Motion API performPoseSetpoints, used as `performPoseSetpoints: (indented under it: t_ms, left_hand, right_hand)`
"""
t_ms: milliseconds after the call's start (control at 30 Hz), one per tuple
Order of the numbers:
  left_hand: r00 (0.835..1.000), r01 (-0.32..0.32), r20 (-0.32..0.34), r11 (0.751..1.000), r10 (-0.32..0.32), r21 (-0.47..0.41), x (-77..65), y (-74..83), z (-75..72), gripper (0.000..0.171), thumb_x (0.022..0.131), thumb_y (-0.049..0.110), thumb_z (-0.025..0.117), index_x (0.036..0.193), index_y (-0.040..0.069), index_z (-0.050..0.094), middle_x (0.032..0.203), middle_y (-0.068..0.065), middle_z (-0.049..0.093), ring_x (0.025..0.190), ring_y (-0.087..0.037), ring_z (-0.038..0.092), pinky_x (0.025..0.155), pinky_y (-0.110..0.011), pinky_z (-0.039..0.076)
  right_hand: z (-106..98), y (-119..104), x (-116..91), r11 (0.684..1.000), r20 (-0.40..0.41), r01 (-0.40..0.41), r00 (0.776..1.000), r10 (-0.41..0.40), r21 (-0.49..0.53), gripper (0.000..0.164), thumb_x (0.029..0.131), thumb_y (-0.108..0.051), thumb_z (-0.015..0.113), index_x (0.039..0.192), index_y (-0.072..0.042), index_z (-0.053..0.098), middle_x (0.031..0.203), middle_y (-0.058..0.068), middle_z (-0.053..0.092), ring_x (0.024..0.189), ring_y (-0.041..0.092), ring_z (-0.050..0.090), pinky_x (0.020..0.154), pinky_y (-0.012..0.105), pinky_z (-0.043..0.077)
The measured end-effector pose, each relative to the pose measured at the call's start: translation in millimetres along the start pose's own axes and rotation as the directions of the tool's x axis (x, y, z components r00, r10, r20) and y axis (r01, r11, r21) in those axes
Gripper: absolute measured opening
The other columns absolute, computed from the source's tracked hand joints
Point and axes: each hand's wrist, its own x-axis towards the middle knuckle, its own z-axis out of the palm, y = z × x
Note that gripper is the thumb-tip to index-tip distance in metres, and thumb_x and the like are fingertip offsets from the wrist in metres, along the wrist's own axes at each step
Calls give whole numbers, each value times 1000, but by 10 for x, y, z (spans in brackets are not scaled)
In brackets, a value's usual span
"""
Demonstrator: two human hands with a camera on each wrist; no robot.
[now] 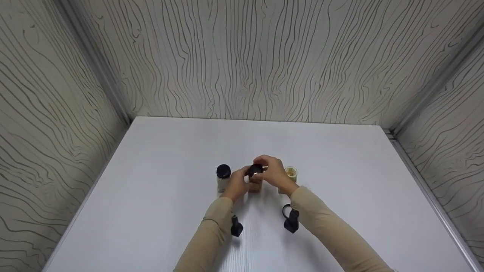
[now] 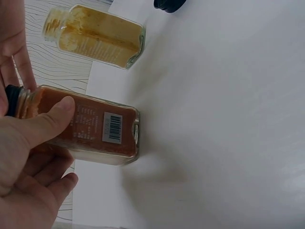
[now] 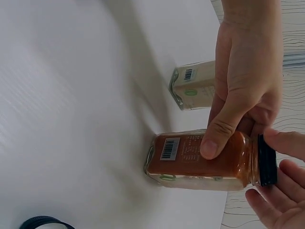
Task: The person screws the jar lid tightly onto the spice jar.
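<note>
A square glass jar of reddish-brown powder [image 2: 90,121] with a black lid [image 3: 267,160] stands upright in the middle of the table. My left hand [image 1: 237,184] grips the jar's body, its thumb lying flat across the printed side near a barcode label. My right hand [image 1: 275,172] holds the black lid between thumb and fingers at the jar's top. The lid sits on the threaded neck. Beside my right wrist, partly hidden by it, is a lidless jar [image 2: 100,36] with yellowish powder clinging inside.
Left of my left hand stands a jar of pale powder [image 3: 195,86] with its black cap [image 1: 223,171] on. A loose black lid [image 1: 286,211] lies on the white table [image 1: 170,151] near my right sleeve. Dark wrist cameras [image 1: 236,227] hang under both forearms. Patterned walls [image 1: 242,60] enclose the table.
</note>
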Motion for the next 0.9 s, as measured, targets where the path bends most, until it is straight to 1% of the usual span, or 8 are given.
performPoseSetpoints:
  t_ms: [267, 367, 500, 633, 800, 900]
  left_hand:
    - [1000, -5, -5, 999, 5, -36, -16, 16, -10, 53, 76, -1, 76, 126, -4, 58, 129, -23, 62, 126, -36, 57, 112, -46, 44]
    - [1000, -19, -8, 999, 19, -33, -16, 9, -6, 53, 75, -1, 76, 125, -4, 59, 128, -23, 63, 126, -36, 57, 111, -47, 45]
    - [1000, -18, -6, 999, 18, -35, -12, 6, -3, 51, 76, -3, 74, 125, -3, 59, 128, -22, 63, 126, -36, 57, 111, -47, 45]
    - [1000, 10, 5, 999, -10, -40, -13, 19, -9, 51, 77, -3, 73, 126, -3, 58, 130, -22, 62, 127, -36, 56, 112, -47, 44]
    - [998, 54, 17, 998, -54, -37, -5, 35, -12, 52, 78, -3, 72, 128, -2, 57, 132, -22, 61, 128, -36, 55, 114, -48, 42]
    - [998, 64, 16, 997, -63, -34, -5, 38, -7, 50, 79, -4, 71, 127, -2, 58, 132, -22, 61, 129, -36, 54, 114, -48, 42]
  right_hand:
    - [-32, 20, -14, 1000, 18, -23, 1000, 23, 14, 39, 73, 9, 74, 111, 6, 63, 114, 24, 67, 113, 37, 63, 96, 45, 56]
    - [-31, 23, -27, 1000, 7, -28, 1000, 28, 12, 39, 73, 9, 73, 110, 7, 63, 113, 24, 67, 111, 37, 64, 96, 46, 56]
    - [-20, 23, -35, 999, -18, -44, 999, 44, 11, 39, 72, 8, 75, 109, 6, 64, 110, 23, 68, 107, 35, 65, 95, 50, 56]
    - [-7, 26, -30, 999, -25, -41, 999, 41, -3, 41, 71, 6, 77, 110, 6, 64, 111, 22, 68, 107, 35, 65, 95, 49, 56]
    - [6, 44, -23, 999, -3, 19, 1000, -19, -28, 41, 73, 8, 75, 112, 6, 63, 116, 24, 67, 111, 39, 64, 95, 46, 57]
    - [16, 43, -22, 999, -1, 25, 1000, -25, -24, 41, 73, 8, 75, 112, 6, 63, 115, 24, 67, 112, 38, 64, 96, 46, 57]
